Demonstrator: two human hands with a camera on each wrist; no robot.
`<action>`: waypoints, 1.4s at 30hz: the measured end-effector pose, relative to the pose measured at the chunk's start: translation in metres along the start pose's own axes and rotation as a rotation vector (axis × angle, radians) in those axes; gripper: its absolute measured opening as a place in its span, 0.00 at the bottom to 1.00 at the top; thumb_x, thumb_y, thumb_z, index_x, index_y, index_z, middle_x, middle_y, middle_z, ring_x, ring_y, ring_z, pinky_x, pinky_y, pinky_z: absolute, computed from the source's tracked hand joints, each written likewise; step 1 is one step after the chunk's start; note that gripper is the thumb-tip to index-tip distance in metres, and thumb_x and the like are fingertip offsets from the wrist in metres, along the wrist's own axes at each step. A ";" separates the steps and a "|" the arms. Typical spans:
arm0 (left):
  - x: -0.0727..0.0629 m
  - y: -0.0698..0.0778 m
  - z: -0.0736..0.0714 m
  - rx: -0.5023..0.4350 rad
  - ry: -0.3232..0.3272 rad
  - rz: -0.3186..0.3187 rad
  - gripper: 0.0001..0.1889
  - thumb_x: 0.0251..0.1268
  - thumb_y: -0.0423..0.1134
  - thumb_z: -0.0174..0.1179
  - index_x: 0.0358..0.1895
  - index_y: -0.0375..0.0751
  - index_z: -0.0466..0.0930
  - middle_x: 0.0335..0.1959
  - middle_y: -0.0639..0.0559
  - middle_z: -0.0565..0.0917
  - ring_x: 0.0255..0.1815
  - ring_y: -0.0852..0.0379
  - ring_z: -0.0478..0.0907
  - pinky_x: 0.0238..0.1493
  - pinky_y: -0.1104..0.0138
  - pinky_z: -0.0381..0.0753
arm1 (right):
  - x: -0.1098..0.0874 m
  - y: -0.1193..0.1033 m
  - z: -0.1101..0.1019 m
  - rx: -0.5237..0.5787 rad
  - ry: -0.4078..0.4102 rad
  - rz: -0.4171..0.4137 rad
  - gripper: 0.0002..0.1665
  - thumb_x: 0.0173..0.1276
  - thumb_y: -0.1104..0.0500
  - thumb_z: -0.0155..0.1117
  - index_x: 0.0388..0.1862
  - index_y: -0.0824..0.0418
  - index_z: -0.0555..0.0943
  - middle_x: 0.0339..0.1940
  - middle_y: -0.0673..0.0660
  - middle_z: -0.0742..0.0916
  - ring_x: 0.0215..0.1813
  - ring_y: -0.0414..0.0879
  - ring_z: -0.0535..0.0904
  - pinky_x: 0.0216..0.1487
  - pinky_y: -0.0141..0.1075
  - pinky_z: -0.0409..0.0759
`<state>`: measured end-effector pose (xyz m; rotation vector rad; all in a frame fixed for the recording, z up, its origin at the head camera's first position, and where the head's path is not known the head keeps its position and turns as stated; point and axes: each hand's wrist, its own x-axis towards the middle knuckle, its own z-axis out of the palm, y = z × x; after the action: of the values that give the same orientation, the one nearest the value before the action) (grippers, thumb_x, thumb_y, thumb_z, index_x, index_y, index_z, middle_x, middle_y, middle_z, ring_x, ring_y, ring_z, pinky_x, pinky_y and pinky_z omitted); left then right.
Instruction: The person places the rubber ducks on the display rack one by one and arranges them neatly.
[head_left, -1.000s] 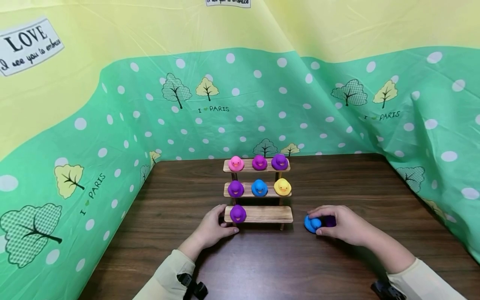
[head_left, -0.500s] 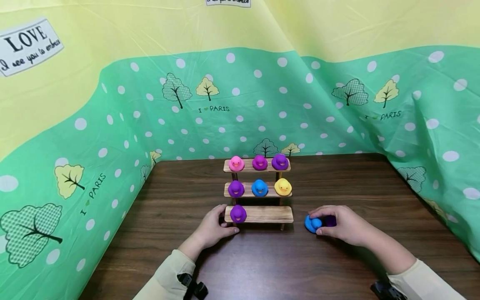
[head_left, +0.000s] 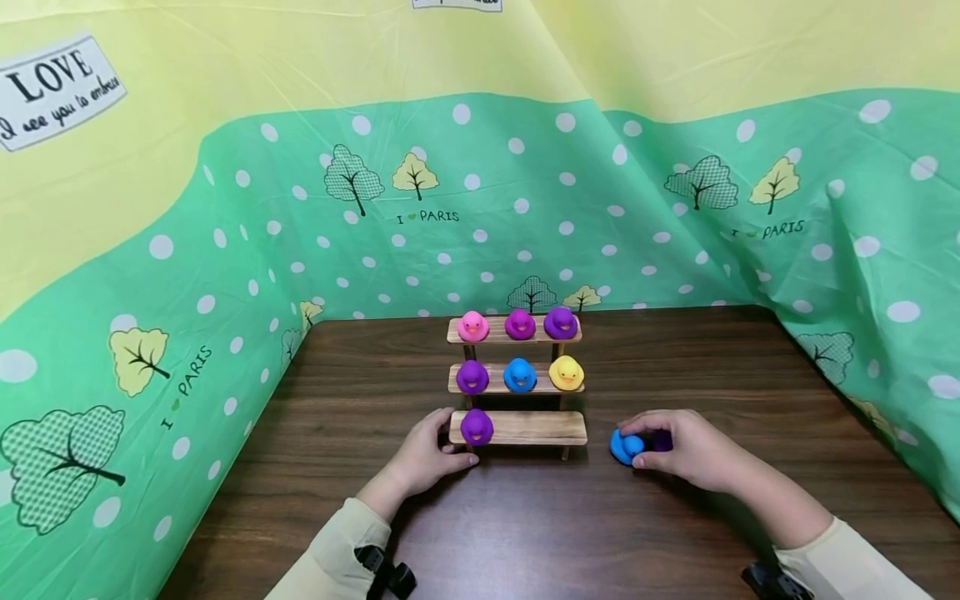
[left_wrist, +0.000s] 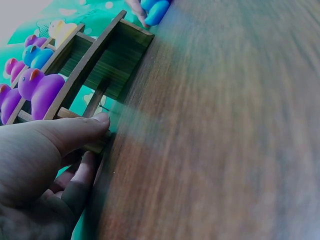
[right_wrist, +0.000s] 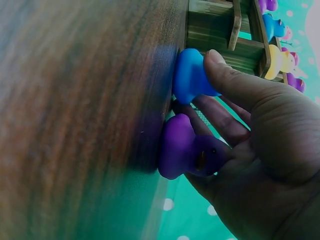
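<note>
A three-tier wooden stand [head_left: 532,429] is in the middle of the head view. My left hand [head_left: 423,458] grips its lower left end, thumb in front and fingers behind, as the left wrist view shows. To the right of the stand, my right hand [head_left: 697,452] pinches a blue rubber duck [right_wrist: 189,75] between thumb and fingers, low at the tabletop. Below the palm sits a purple rubber duck [right_wrist: 176,147], partly hidden from the head camera. On the bottom tier, one purple duck [head_left: 477,427] occupies the left end, with bare wood to its right.
The middle tier carries a purple duck [head_left: 472,377], a blue duck [head_left: 520,376] and a yellow duck [head_left: 566,373]. Up top are a pink duck [head_left: 473,326] and two purple ones. A green and yellow printed cloth [head_left: 420,267] rises behind and beside the dark wooden table [head_left: 495,533].
</note>
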<state>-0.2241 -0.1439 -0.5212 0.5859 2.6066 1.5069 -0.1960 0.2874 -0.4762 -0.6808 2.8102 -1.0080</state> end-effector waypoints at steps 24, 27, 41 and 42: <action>0.000 0.001 -0.001 0.026 0.009 0.015 0.31 0.51 0.37 0.83 0.58 0.40 0.79 0.49 0.50 0.80 0.49 0.56 0.78 0.46 0.67 0.87 | 0.001 -0.036 0.001 0.049 0.163 -0.041 0.22 0.64 0.50 0.81 0.56 0.48 0.87 0.55 0.44 0.88 0.53 0.44 0.85 0.43 0.42 0.88; 0.000 0.000 -0.001 0.020 0.007 0.016 0.31 0.51 0.37 0.83 0.59 0.40 0.79 0.50 0.50 0.80 0.50 0.56 0.78 0.47 0.68 0.87 | 0.001 -0.043 0.003 0.046 0.196 -0.069 0.22 0.63 0.50 0.82 0.56 0.48 0.88 0.55 0.43 0.88 0.53 0.43 0.84 0.36 0.36 0.84; 0.000 -0.001 0.000 0.005 0.005 0.015 0.31 0.51 0.36 0.83 0.59 0.38 0.79 0.50 0.50 0.80 0.50 0.55 0.79 0.47 0.69 0.87 | 0.013 -0.067 0.024 0.039 0.312 -0.140 0.23 0.60 0.56 0.84 0.54 0.52 0.89 0.53 0.44 0.89 0.51 0.42 0.86 0.51 0.47 0.88; 0.000 -0.001 0.000 0.006 0.004 0.015 0.31 0.51 0.36 0.83 0.59 0.39 0.79 0.50 0.50 0.80 0.50 0.55 0.79 0.47 0.69 0.87 | 0.015 -0.068 0.026 0.042 0.311 -0.139 0.23 0.60 0.56 0.84 0.54 0.52 0.89 0.53 0.44 0.89 0.51 0.42 0.86 0.51 0.47 0.88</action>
<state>-0.2247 -0.1442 -0.5216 0.6042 2.6168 1.5068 -0.1776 0.2189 -0.4529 -0.7861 3.0248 -1.2966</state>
